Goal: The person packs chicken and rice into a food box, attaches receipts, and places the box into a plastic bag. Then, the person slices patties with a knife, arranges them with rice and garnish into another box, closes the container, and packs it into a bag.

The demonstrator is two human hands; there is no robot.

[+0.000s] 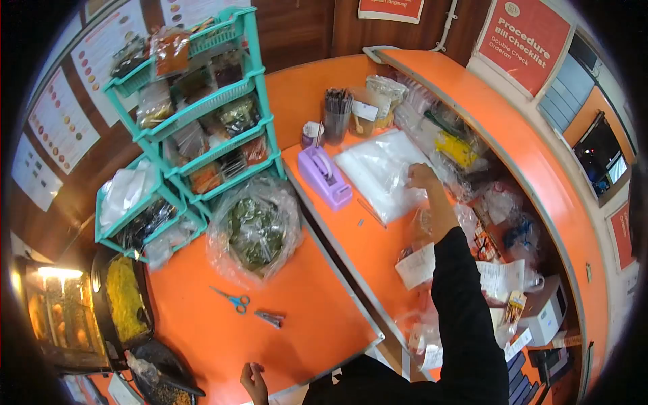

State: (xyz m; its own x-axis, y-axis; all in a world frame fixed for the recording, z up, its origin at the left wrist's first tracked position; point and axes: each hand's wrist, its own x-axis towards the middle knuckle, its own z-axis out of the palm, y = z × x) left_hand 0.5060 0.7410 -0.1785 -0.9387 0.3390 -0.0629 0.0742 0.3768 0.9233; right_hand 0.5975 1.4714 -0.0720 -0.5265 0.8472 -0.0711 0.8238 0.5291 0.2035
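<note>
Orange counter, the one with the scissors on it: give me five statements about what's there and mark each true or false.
1. The right hand is at the stack of clear plastic. True.
2. The tape dispenser is green. False: the tape dispenser is purple.
3. The scissors lie beside the stapler. True.
4. The left hand holds the scissors. False: the left hand is apart from the scissors.
5. The bag of green leaves sits beside the turquoise rack. True.

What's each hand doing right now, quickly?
Left hand: half-open, nothing visible in it.
Right hand: fingers bent at the clear plastic; whether it grips any cannot be told.
</note>
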